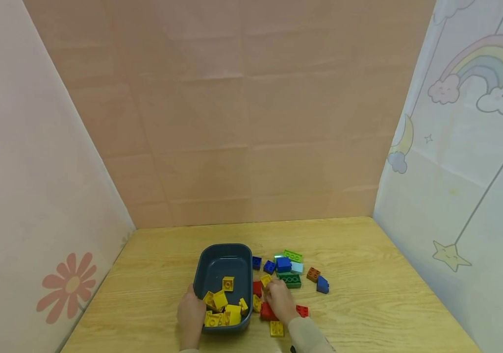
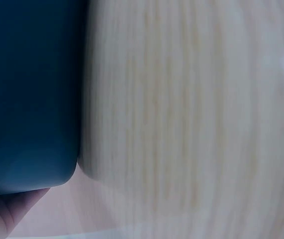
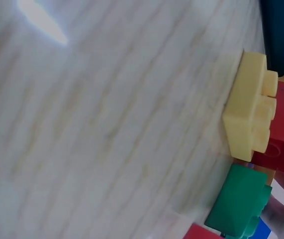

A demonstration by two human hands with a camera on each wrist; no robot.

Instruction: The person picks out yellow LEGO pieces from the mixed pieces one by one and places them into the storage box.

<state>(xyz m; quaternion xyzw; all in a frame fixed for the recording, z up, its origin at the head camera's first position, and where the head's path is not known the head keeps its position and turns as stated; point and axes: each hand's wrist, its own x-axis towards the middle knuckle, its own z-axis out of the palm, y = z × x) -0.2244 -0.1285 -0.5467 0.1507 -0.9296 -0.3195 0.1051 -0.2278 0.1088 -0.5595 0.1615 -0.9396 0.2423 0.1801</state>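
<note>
A dark blue bin [image 1: 218, 267] stands on the table with several yellow bricks [image 1: 220, 300] inside, mostly toward its near end. My left hand [image 1: 191, 312] grips the bin's left side at the rim; in the left wrist view a bit of that hand [image 2: 12, 211] shows against the bin's corner. Just right of the bin, my right hand [image 1: 280, 300] pinches a yellow brick [image 1: 265, 280] at its fingertips. Red bricks [image 1: 267, 312] lie beneath and beside this hand. Another yellow brick [image 1: 276, 329] lies nearer the table's front.
Beyond the right hand are a dark green brick [image 1: 290, 280], a blue brick [image 1: 283, 264], a light green brick [image 1: 293, 255] and a pale blue brick [image 1: 297, 267]. Farther right lie a brown brick [image 1: 313, 274] and a blue sloped brick [image 1: 322, 285]. Printed sheets wall the table on three sides.
</note>
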